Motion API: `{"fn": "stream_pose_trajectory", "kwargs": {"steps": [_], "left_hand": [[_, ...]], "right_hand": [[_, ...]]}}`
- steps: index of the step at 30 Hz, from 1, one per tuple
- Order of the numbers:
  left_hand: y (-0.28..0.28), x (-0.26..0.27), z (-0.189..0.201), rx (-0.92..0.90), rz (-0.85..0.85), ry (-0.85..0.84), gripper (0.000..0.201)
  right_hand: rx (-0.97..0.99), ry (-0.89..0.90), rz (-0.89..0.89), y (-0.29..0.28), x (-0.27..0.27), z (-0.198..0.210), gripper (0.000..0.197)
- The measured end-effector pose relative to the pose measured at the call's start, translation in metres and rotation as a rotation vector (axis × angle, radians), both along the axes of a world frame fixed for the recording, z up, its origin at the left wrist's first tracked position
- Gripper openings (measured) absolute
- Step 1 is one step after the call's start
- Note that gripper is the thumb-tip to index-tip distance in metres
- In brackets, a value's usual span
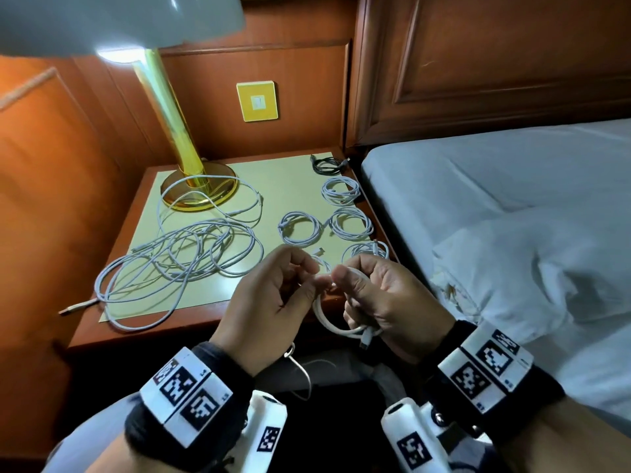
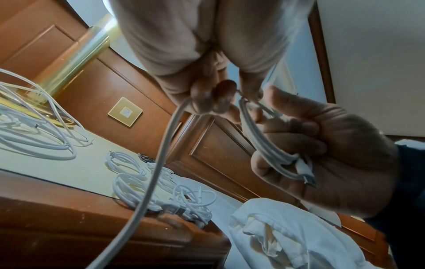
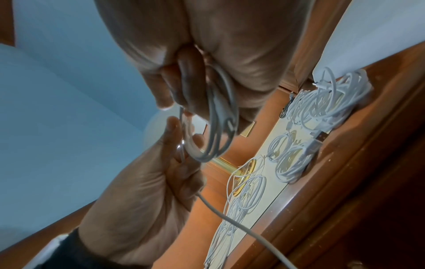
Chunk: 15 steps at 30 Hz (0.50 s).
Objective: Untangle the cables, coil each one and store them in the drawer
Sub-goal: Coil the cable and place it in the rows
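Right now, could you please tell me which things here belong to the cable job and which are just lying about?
Part of the job:
- white cable, held in both the left hand and the right hand
- tangled cables
- coiled white cables
- dark coiled cable

Just lying about:
- lamp
- wall switch
- bed

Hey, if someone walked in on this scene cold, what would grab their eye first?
Probably the two hands up front: the right hand grips a half-wound white cable while the left hand pinches its loose end. Behind them, a big tangle of white cables sprawls on the nightstand beside the gold lamp, with neat finished coils lined up near the bed.
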<state>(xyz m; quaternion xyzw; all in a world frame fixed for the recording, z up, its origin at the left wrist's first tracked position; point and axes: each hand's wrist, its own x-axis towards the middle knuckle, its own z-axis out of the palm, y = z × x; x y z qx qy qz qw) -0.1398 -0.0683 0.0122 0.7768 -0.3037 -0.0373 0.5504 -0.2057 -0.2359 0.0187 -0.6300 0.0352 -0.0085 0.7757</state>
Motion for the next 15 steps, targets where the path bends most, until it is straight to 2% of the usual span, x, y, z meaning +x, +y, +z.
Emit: {"fn": "stream_pose_trajectory", "kwargs": {"steps": [4, 8, 12, 15], "left_hand": [[-0.003, -0.003, 0.005, -0.078, 0.034, 0.014, 0.023], [-0.004, -0.001, 0.004, -0.074, 0.078, 0.029, 0.023], [-0.003, -0.001, 0.003, -0.047, 0.054, 0.030, 0.015], [-0.002, 0.000, 0.003, -0.058, 0.016, 0.033, 0.011]], "right_hand": [[0.033, 0.035, -0.042, 0.004, 0.004, -0.008, 0.014], [0.069, 0.070, -0.122, 0.008, 0.004, -0.009, 0.009], [0.357, 0.145, -0.148, 0.007, 0.004, -0.004, 0.017], [0.454, 0.201, -0.107, 0.005, 0.003, 0.002, 0.023]]}}
